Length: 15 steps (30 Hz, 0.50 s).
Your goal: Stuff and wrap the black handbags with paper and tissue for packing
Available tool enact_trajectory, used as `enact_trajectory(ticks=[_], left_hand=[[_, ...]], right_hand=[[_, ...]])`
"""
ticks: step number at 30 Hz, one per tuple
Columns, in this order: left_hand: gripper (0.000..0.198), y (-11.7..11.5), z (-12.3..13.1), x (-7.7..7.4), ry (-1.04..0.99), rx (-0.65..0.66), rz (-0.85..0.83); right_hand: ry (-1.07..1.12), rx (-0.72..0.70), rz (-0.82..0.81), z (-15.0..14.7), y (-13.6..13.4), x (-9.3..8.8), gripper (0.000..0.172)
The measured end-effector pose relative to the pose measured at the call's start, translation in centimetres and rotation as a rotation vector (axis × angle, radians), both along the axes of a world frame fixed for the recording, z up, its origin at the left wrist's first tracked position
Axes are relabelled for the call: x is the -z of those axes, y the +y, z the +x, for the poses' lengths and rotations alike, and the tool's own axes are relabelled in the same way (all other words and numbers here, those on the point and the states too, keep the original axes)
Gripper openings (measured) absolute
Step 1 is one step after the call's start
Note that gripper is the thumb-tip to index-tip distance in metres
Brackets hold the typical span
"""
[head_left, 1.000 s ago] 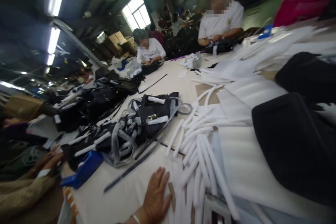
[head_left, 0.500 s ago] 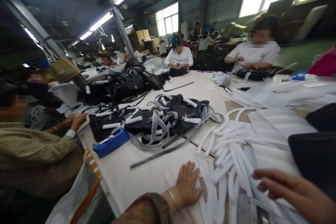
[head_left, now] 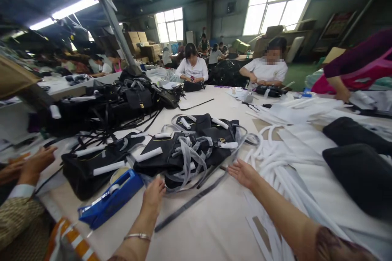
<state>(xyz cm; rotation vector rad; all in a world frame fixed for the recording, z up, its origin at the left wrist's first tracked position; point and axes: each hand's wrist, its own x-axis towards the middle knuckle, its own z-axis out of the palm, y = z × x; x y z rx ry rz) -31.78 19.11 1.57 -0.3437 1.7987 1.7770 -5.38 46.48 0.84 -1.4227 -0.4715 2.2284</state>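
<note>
My left hand [head_left: 154, 195] is at the near left edge of a black bag [head_left: 162, 147], its fingers slightly bent; I cannot tell whether they touch it. My right hand [head_left: 243, 173] reaches to the bag's near right side, fingers stretched out and apart, close to a wrapped strap. Clear plastic-wrapped straps [head_left: 191, 157] lie looped over the bag, and white foam tubes [head_left: 149, 154] cover some of its parts. A long dark strip in plastic [head_left: 190, 205] lies on the table [head_left: 199, 232] between my forearms.
Left of the bag stands a blue tape dispenser [head_left: 112, 197], beside a second black bag [head_left: 88, 169]. White foam strips [head_left: 275, 171] and dark panels [head_left: 352, 171] lie to the right. Black bags [head_left: 128, 94] pile up behind. A co-worker's hand [head_left: 39, 163] is at the left edge.
Both hands have moved forward to the bag, my left from the table beside the foam strips, my right from above them. The view has turned right; a person in pink appears there.
</note>
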Motion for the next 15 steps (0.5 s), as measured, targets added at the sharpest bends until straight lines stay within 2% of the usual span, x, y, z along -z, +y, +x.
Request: enact_trajectory(ticks=[3, 7, 10, 12, 15], left_hand=[[0.042, 1.2, -3.7, 0.1, -0.115, 0.002, 0.022], [0.044, 3.9, -5.8, 0.7, -0.197, -0.055, -0.018], [0.036, 5.9, -6.6, 0.8, -0.217, -0.089, -0.117], [0.03, 6.8, -6.9, 0.6, -0.229, -0.065, -0.174], [0.028, 7.4, -7.5, 0.8, -0.244, -0.036, -0.147]], right_hand=[[0.025, 0.073, -0.014, -5.2, 1.6, 1.4, 0.042], [0.109, 0.111, -0.007, -9.6, 3.6, 2.3, 0.036], [0.113, 0.095, -0.021, -11.0, 4.9, 2.8, 0.032], [0.091, 0.082, -0.026, -11.1, 5.6, 3.2, 0.025], [0.066, 0.078, 0.02, -10.7, 6.7, 3.8, 0.017]])
